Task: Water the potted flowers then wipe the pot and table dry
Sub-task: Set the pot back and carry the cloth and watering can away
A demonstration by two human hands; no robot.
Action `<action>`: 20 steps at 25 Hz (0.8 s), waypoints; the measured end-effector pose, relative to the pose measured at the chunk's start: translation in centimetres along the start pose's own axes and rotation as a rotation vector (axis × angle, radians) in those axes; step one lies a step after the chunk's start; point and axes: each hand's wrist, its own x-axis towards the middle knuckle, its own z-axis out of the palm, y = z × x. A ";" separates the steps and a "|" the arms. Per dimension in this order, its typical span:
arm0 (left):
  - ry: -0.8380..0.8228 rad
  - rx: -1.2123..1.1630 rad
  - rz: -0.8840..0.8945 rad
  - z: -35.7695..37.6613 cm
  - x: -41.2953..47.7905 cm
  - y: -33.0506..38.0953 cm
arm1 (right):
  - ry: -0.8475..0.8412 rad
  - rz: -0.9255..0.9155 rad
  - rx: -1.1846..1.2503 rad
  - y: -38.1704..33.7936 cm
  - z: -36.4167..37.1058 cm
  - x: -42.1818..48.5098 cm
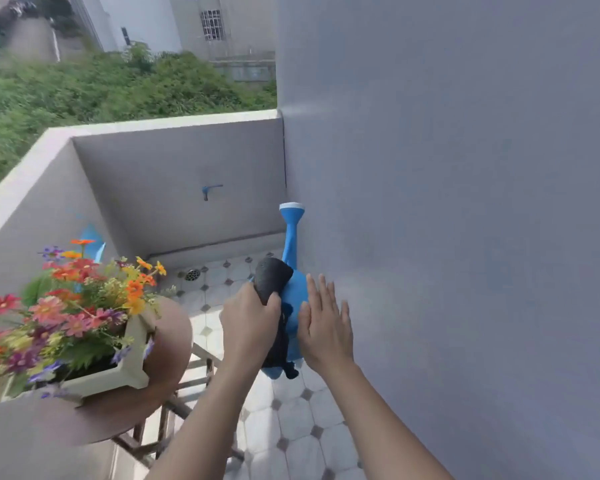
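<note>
On the round brown table (167, 344) at the left, a cream pot (132, 370) holds colourful flowers (66, 306). The left hand (248, 327) grips a dark cloth (272, 277); the right hand (326, 323) is spread flat, holding nothing. Between them, a blue watering can (293, 271) points its spout upward, toward the wall tap (208, 190).

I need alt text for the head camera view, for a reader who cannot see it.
On a tiled balcony, the left hand grips a dark cloth against a blue watering can, while the right hand is open beside the can. To the left, colourful flowers in a pale pot stand on a round brown table.
</note>
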 end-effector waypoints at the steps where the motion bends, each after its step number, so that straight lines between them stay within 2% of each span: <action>1: -0.019 -0.005 -0.030 3.0 -0.5 -1.7 | -0.034 -0.002 -0.018 2.2 2.6 -0.1; 6: -0.123 -0.025 -0.162 19.9 -3.0 -13.3 | -0.209 -0.033 -0.091 13.4 18.7 -1.3; 8: -0.162 -0.037 -0.206 27.0 -4.0 -18.8 | -0.280 -0.005 -0.114 18.0 26.4 -1.8; 11: -0.227 -0.016 -0.252 36.6 -5.6 -26.6 | -0.401 0.155 -0.118 23.8 37.0 -3.1; 13: -0.258 -0.026 -0.288 42.6 -6.4 -31.3 | -0.429 0.136 -0.144 27.9 44.0 -3.9; 16: -0.269 -0.048 -0.332 49.1 -7.7 -36.4 | -0.437 0.073 -0.160 32.4 51.1 -4.9; 20: -0.275 -0.054 -0.348 54.7 -8.6 -39.8 | -0.489 0.099 -0.158 36.1 56.4 -5.0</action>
